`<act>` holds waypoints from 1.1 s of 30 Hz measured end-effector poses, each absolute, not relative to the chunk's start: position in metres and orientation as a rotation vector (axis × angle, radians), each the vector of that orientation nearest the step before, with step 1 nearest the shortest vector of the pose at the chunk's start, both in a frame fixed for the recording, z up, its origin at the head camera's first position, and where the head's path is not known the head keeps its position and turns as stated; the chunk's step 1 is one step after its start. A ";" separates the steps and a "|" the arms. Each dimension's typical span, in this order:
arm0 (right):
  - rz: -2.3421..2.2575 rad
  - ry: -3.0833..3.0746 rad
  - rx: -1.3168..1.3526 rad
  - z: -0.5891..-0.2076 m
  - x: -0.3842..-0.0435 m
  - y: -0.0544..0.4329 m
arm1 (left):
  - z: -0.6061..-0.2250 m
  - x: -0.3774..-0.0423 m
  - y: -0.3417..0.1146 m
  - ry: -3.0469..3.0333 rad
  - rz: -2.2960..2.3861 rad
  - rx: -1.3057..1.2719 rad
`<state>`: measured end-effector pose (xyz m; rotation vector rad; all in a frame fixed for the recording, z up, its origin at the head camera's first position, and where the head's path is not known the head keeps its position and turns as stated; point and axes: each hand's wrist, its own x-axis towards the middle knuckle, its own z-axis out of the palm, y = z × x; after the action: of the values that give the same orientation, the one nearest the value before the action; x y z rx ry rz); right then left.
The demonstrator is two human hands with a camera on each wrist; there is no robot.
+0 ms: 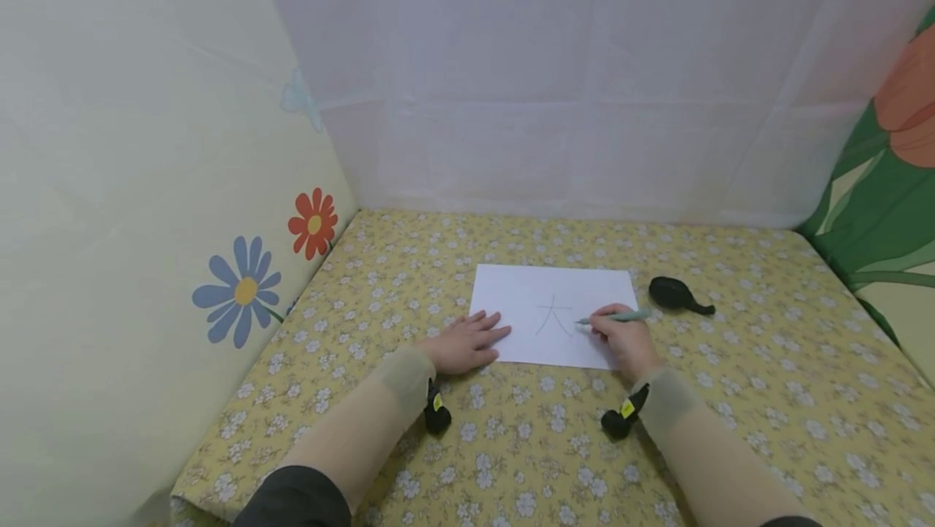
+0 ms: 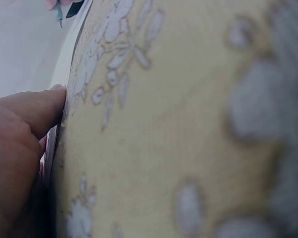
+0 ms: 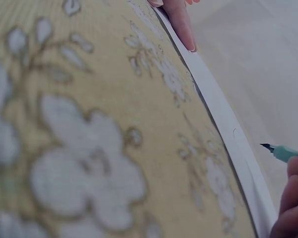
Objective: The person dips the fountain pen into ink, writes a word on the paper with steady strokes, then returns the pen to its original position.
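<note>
A white sheet of paper (image 1: 511, 287) lies on the table, bearing a large thin-lined character made of a crossbar, a downstroke and two spreading legs. My left hand (image 1: 467, 343) rests flat on its lower left part with the fingers spread. In the left wrist view, the thumb (image 2: 39, 109) of that hand lies at the paper's edge. Between thumb and fingers my right hand (image 1: 626, 340) pinches a slim green pen (image 1: 628, 316), its dark tip pointing left, just right of the character. The right wrist view shows the pen (image 3: 286, 154) with its tip raised off the paper.
To the right of the paper lies a black rounded object (image 1: 670, 293) with a narrow curved tail. A yellow flowered cloth (image 1: 409, 267) covers the table. White sheeting (image 1: 511, 105) hangs behind, and flower-printed panels stand at both sides.
</note>
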<state>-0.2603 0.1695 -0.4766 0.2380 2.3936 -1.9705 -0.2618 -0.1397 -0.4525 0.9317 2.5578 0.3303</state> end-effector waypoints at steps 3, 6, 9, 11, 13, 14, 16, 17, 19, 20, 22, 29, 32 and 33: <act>-1.990 2.384 0.249 -0.476 -0.260 0.170 | -0.453 -0.262 -0.140 2.556 0.333 0.923; -2.003 2.364 0.276 -0.474 -0.260 0.171 | -0.452 -0.262 -0.140 2.556 0.338 0.926; -2.027 2.319 0.311 -0.474 -0.259 0.171 | -0.452 -0.262 -0.140 2.556 0.348 0.932; -2.059 2.278 0.325 -0.474 -0.259 0.172 | -0.452 -0.262 -0.140 2.556 0.346 0.937; -2.122 2.211 0.344 -0.474 -0.258 0.173 | -0.452 -0.262 -0.140 2.556 0.352 0.940; -2.157 2.175 0.348 -0.474 -0.258 0.174 | -0.452 -0.262 -0.140 2.556 0.353 0.941; -2.226 2.096 0.360 -0.474 -0.257 0.175 | -0.452 -0.262 -0.140 2.555 0.343 0.941; -2.253 2.065 0.371 -0.473 -0.257 0.175 | -0.452 -0.262 -0.140 2.555 0.344 0.940; -2.297 2.048 0.395 -0.473 -0.258 0.177 | -0.452 -0.262 -0.140 2.557 0.340 0.939; -2.315 2.052 0.402 -0.473 -0.258 0.178 | -0.452 -0.262 -0.140 2.557 0.335 0.938; -2.337 2.074 0.424 -0.473 -0.259 0.180 | -0.452 -0.262 -0.140 2.558 0.331 0.935; -2.347 2.178 0.441 -0.475 -0.263 0.191 | -0.452 -0.262 -0.140 2.554 0.355 0.937; -2.398 2.170 0.478 -0.474 -0.262 0.194 | -0.453 -0.263 -0.140 2.556 0.355 0.939; -2.409 2.165 0.500 -0.474 -0.262 0.196 | -0.453 -0.263 -0.140 2.558 0.357 0.942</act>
<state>-0.2623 0.1957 -0.4739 0.5002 2.1653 -2.4086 -0.2630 -0.1401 -0.4530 0.9425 2.5582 0.3572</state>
